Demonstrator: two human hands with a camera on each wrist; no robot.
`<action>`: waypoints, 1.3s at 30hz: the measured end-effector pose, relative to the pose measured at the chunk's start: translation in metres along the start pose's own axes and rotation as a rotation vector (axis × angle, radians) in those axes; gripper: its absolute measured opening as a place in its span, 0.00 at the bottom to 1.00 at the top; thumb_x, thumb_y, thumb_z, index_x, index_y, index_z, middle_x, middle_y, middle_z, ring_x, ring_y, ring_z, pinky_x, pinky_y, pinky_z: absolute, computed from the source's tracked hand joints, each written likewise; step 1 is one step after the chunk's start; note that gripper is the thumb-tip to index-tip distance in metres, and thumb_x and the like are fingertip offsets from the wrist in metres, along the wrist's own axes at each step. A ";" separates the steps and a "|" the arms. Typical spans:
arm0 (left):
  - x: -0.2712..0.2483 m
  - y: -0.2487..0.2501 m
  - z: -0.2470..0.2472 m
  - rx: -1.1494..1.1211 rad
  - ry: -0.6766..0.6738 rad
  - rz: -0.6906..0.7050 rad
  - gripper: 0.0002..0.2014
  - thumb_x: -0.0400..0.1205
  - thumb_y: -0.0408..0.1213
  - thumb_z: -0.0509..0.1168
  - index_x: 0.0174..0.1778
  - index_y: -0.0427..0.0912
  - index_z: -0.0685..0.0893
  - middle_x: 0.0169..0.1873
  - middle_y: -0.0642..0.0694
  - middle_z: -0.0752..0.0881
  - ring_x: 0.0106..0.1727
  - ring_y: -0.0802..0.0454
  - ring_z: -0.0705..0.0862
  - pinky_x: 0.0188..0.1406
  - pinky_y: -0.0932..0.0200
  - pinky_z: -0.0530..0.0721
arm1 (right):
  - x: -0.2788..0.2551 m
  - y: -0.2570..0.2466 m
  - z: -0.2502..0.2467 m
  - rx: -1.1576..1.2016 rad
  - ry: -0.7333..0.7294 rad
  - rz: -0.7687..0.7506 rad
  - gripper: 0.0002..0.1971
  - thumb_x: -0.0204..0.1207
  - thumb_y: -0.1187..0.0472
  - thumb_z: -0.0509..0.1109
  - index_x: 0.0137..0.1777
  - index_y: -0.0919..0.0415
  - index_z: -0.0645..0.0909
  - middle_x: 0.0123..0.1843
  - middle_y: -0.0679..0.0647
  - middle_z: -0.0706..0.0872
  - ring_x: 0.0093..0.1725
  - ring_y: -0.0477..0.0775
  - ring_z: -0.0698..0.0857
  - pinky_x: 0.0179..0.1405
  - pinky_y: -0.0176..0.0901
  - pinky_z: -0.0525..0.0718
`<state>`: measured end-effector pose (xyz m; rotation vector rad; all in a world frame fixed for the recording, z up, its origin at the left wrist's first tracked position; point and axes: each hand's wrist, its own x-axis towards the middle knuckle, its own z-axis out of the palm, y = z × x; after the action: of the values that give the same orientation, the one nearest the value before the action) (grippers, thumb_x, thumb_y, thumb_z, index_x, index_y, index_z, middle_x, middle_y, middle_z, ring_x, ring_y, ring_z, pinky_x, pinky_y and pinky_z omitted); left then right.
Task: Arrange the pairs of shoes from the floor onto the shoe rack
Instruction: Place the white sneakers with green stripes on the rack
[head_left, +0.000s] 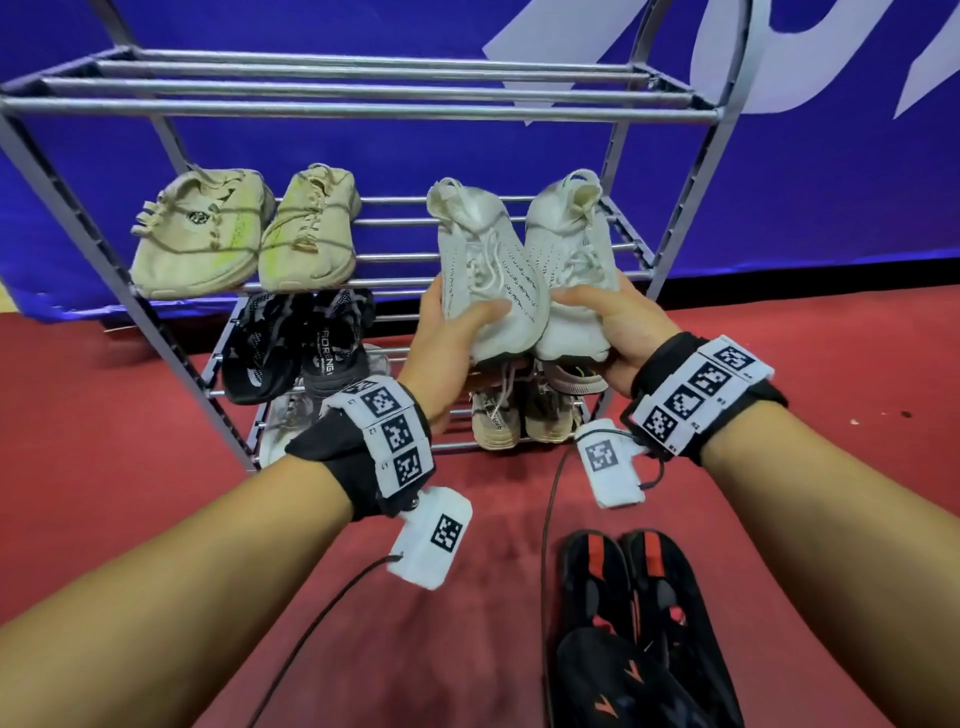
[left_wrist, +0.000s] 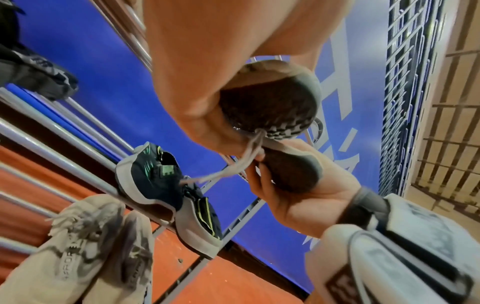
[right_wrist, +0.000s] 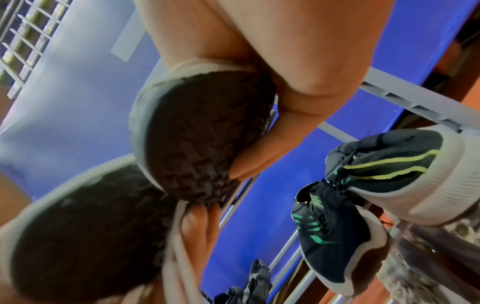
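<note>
A pair of black-and-red shoes (head_left: 639, 613) lies on the red floor (head_left: 156, 441) nearest the viewer. Beyond it, the left hand (head_left: 447, 338) grips one white sneaker (head_left: 488, 270) and the right hand (head_left: 608, 322) grips the other white sneaker (head_left: 571, 260), both held at the middle tier of the metal shoe rack (head_left: 363, 104). Beige sneakers (head_left: 244, 234) sit on that tier, black shoes (head_left: 296, 343) below. A blue banner (head_left: 363, 156) hangs behind.
</note>
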<state>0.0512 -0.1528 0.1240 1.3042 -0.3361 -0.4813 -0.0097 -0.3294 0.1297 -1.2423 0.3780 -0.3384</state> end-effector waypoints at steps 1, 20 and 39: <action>0.000 0.000 0.001 -0.010 -0.019 0.006 0.35 0.74 0.30 0.73 0.78 0.44 0.71 0.63 0.45 0.88 0.62 0.47 0.89 0.62 0.49 0.86 | 0.001 -0.001 0.001 0.002 0.021 0.007 0.35 0.63 0.66 0.82 0.73 0.60 0.77 0.64 0.66 0.88 0.61 0.71 0.88 0.62 0.75 0.83; 0.027 -0.002 -0.006 -0.057 0.116 0.000 0.34 0.79 0.40 0.71 0.81 0.46 0.65 0.64 0.40 0.86 0.48 0.42 0.93 0.27 0.59 0.86 | -0.028 -0.003 0.012 -0.169 0.109 0.134 0.24 0.75 0.54 0.73 0.70 0.47 0.75 0.59 0.56 0.91 0.44 0.61 0.94 0.32 0.43 0.89; 0.042 -0.007 0.021 0.038 0.066 0.050 0.36 0.82 0.30 0.62 0.86 0.51 0.57 0.66 0.46 0.85 0.40 0.46 0.94 0.19 0.66 0.73 | -0.003 -0.020 -0.012 -0.039 0.342 -0.042 0.25 0.78 0.64 0.69 0.72 0.44 0.75 0.62 0.56 0.90 0.40 0.55 0.93 0.22 0.33 0.83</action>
<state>0.0758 -0.1936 0.1211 1.3425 -0.3231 -0.3908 -0.0187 -0.3443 0.1459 -1.2319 0.6545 -0.5846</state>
